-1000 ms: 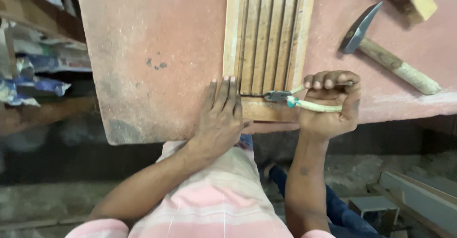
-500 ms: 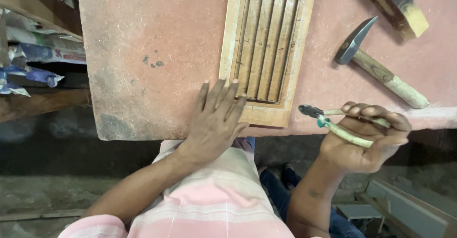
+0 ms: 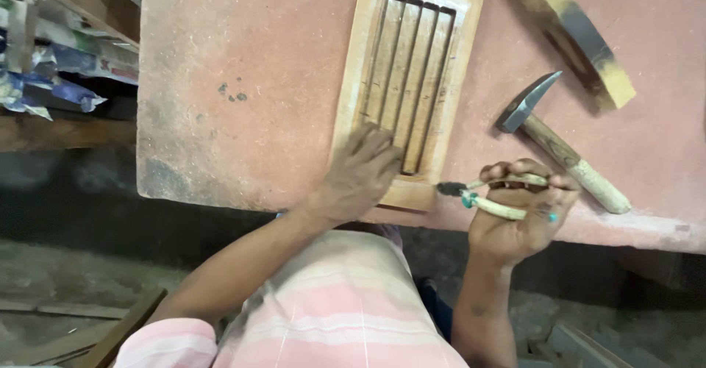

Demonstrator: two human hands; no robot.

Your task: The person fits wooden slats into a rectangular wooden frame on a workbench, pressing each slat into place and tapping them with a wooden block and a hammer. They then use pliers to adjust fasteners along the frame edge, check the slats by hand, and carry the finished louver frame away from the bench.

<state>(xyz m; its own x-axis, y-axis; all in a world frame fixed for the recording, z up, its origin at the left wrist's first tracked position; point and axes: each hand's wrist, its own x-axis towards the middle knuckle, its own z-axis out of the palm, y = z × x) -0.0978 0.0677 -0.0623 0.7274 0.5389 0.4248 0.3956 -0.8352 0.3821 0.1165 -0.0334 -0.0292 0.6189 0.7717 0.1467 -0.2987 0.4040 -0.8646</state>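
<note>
Wooden louvre panel [image 3: 412, 81] lies flat on the pinkish table [image 3: 243, 59], its near end at the table's front edge, right in front of me, and it is the biggest thing I am dealing with. Its frame works like a shallow tray: inside the raised border sit several long slats side by side with dark slots between them, and I see nothing loose lying in the slots. My left hand [image 3: 360, 173] presses palm-down on the near left corner of the panel, fingers spread over the slat ends, holding nothing, just pinning the wood. I judge that this hand should keep its weight straight down so the panel cannot skid off the edge. My right hand [image 3: 518, 217] hovers just off the panel's near right corner, its grip closed around the pale handles of the pliers [image 3: 485, 195], whose dark nose points toward the frame without touching it. I think the nose should come in low and level with the slats, so that it bites only what I aim at and does not dent the border. Beyond my right hand a hammer [image 3: 555, 136] lies on the table, and farther off a wooden block [image 3: 573, 37], both untouched.
</note>
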